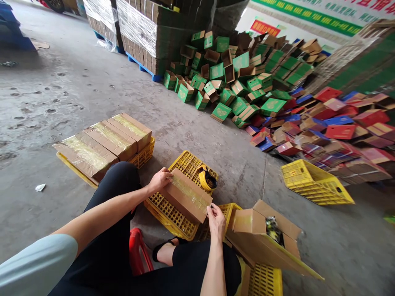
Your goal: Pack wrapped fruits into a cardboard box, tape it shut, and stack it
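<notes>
Blurred Chinese lettering (321, 21) crosses the far banner (308, 33); left hand (159, 180) and right hand (216, 221), half-curled, grip a yellow-taped brown carton (187, 195).

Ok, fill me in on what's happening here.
A person has both hands on a long brown cardboard box with yellowish tape along its top: the left hand at one end, the right hand at the other. The box lies on a yellow perforated plastic crate, beside a yellow-and-black tape dispenser. Three more taped brown cardboard boxes stand side by side to the left; an open brown cardboard box is on the right.
</notes>
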The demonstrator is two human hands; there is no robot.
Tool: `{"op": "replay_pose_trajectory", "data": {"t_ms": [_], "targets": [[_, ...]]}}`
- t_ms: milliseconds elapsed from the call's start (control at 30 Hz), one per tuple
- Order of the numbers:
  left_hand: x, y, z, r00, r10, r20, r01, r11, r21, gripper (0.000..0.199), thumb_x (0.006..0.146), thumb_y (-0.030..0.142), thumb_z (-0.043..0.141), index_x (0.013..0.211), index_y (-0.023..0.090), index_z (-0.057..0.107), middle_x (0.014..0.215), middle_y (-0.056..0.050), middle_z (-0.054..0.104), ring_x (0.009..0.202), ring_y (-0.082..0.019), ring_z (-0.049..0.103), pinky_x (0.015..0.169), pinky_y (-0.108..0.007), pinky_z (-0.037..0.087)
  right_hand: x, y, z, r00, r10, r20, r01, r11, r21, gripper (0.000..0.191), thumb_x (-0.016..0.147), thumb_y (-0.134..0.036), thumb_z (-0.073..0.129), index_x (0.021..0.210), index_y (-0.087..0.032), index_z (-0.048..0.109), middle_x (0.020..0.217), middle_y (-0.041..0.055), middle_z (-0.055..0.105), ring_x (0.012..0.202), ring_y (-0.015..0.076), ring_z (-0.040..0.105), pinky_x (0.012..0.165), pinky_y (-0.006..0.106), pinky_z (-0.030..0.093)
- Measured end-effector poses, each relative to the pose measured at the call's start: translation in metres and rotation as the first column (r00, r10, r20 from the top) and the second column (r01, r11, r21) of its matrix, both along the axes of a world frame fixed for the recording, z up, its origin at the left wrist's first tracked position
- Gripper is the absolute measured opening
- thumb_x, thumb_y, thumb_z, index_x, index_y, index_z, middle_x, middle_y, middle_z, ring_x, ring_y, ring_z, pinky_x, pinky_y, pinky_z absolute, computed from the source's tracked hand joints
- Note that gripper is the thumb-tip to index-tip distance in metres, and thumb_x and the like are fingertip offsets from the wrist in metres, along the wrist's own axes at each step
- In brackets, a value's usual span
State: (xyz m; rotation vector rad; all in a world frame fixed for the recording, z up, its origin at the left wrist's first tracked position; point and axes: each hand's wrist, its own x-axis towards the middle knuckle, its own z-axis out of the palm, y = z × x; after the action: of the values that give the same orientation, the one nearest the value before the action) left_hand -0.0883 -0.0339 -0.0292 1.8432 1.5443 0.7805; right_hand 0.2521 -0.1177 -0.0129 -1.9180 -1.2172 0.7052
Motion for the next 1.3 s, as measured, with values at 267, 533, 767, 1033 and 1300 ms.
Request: {"op": "replay_pose_trajectory", "data": {"t_ms": [267, 533, 767, 1033, 1300], "targets": [[0.001, 0.002, -0.003, 0.998, 0.057, 0.033, -0.056, 0.998, -0.027, 0.026, 0.084, 0.021, 0.072, 0.109, 0.02, 0.078, 0.107, -0.006, 0.067, 0.089, -0.019, 0.066, 0.086, -0.03, 0.053, -0.001, -0.001, -0.001, 0.998, 0.004, -0.066, -0.006, 1.0, -0.03, 0.068, 0.072, -0.065, 0.068, 0.113, -0.012, 0.078, 0.087, 0.012, 0.08, 0.083, 0.0289, 0.075, 0.08, 0.039, 0.06], [-0.001, 0.003, -0.005, 0.997, 0.058, 0.055, -0.054, 0.996, -0.066, 0.027, 0.085, 0.024, 0.072, 0.11, 0.021, 0.077, 0.107, -0.006, 0.067, 0.086, -0.018, 0.065, 0.086, -0.03, 0.053, -0.001, 0.002, -0.01, 0.99, -0.078, -0.119, 0.074, 0.997, -0.037, 0.068, 0.065, -0.063, 0.074, 0.111, -0.013, 0.077, 0.085, 0.0116, 0.078, 0.081, 0.0282, 0.074, 0.077, 0.038, 0.06], [0.0, 0.002, -0.005, 0.97, 0.141, 0.199, -0.108, 0.98, -0.169, 0.029, 0.081, 0.023, 0.072, 0.11, 0.023, 0.077, 0.104, -0.004, 0.07, 0.096, -0.02, 0.066, 0.088, -0.028, 0.051, 0.003, 0.002, -0.018, 0.935, -0.113, -0.337, 0.077, 0.99, -0.119, 0.061, 0.06, -0.059, 0.079, 0.103, -0.015, 0.079, 0.102, 0.0137, 0.081, 0.089, 0.0294, 0.076, 0.073, 0.035, 0.063], [0.005, 0.008, -0.012, 0.93, 0.213, 0.3, -0.133, 0.955, -0.265, 0.024, 0.079, 0.023, 0.071, 0.102, 0.02, 0.075, 0.098, -0.002, 0.071, 0.086, -0.016, 0.067, 0.08, -0.025, 0.053, 0.004, -0.001, -0.021, 0.936, -0.134, -0.324, 0.09, 0.985, -0.148, 0.061, 0.064, -0.06, 0.074, 0.107, -0.017, 0.078, 0.113, 0.0148, 0.08, 0.094, 0.0306, 0.077, 0.07, 0.036, 0.063], [0.014, 0.012, -0.021, 0.864, 0.344, 0.368, -0.195, 0.901, -0.387, 0.042, 0.08, 0.022, 0.074, 0.121, 0.018, 0.068, 0.113, -0.009, 0.075, 0.098, -0.021, 0.072, 0.083, -0.029, 0.057, -0.001, -0.002, -0.021, 0.974, -0.032, -0.223, 0.005, 0.993, -0.12, 0.056, 0.076, -0.057, 0.068, 0.119, -0.022, 0.077, 0.116, 0.0105, 0.08, 0.103, 0.029, 0.076, 0.082, 0.036, 0.062]]}}
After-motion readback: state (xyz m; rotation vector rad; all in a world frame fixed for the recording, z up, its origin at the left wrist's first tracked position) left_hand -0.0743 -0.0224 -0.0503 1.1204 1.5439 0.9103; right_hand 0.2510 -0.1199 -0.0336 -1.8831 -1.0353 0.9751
